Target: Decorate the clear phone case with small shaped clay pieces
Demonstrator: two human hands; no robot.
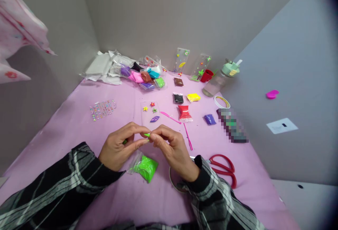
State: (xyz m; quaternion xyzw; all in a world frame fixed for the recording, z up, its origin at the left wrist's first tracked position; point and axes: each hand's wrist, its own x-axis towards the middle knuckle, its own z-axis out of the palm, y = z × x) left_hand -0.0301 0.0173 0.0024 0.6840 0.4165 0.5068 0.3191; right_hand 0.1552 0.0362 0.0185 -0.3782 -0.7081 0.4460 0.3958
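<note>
A small pointed bit of bright green clay (147,135) sits between the fingertips of my left hand (117,147) and my right hand (170,145), both pinched on it. Another speck of green (125,141) shows inside the curl of my left fingers. Just below lies an opened clear bag of green clay (146,168). Beyond my fingertips is a clear flat panel (144,116), bearing a yellow flower (145,109), a red flower (152,104), a green flower (154,110) and a purple leaf (154,119). A pink modelling knife (170,117) and a thin pink tool (188,136) lie right of it.
Red-handled scissors (224,168) and a round ring-shaped item (173,180) lie by my right forearm. Red (184,112), black (178,98), yellow (193,97) and blue (210,119) clay packets stand beyond. A bottle (215,84), red cup (207,76) and gem sheet (102,109) are farther out.
</note>
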